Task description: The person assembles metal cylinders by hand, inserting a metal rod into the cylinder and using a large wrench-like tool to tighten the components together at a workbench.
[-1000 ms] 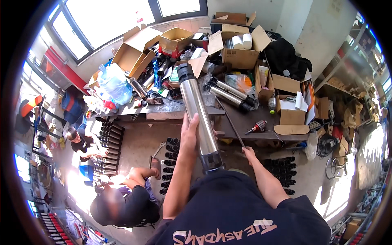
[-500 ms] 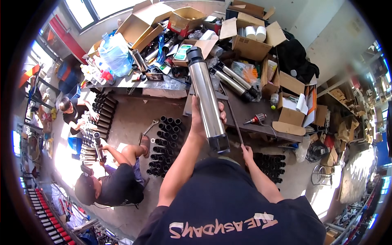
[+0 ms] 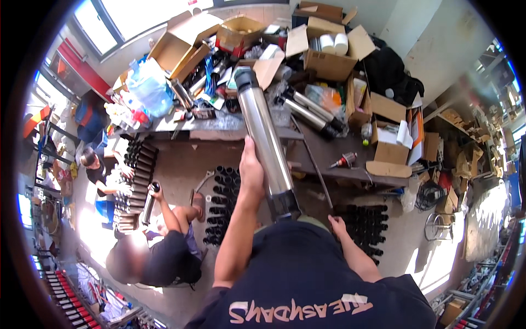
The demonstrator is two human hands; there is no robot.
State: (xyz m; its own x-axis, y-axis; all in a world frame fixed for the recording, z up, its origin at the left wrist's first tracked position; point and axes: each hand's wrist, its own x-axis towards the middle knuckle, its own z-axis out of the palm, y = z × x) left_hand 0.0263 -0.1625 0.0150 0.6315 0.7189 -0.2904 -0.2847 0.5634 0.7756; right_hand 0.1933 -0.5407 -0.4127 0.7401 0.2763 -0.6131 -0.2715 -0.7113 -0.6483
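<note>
A long polished metal cylinder (image 3: pixel 267 145) with black ends leans at a slant in front of me, its lower end close to my shirt. My left hand (image 3: pixel 253 172) is closed around its lower half from the left side. My right hand (image 3: pixel 338 226) hangs by the bench's front edge, fingers partly showing and holding nothing visible. Just beyond its fingertips is the near end of a thin dark rod (image 3: pixel 316 164), which slants over the bench edge. A small gap seems to lie between the rod and the hand.
The cluttered bench (image 3: pixel 356 171) bears two more metal cylinders (image 3: pixel 312 112), a red tool (image 3: pixel 346 160) and open cardboard boxes (image 3: pixel 331 63). Black tubes (image 3: pixel 368 230) stand in rows on the floor. A seated co-worker (image 3: pixel 164 257) holds a dark tube (image 3: pixel 149 203); another person (image 3: pixel 98 170) works beyond.
The cylinder and my left hand have shifted left and slightly down. My right hand has dropped back from the rod it was gripping. The seated co-worker's tube has moved.
</note>
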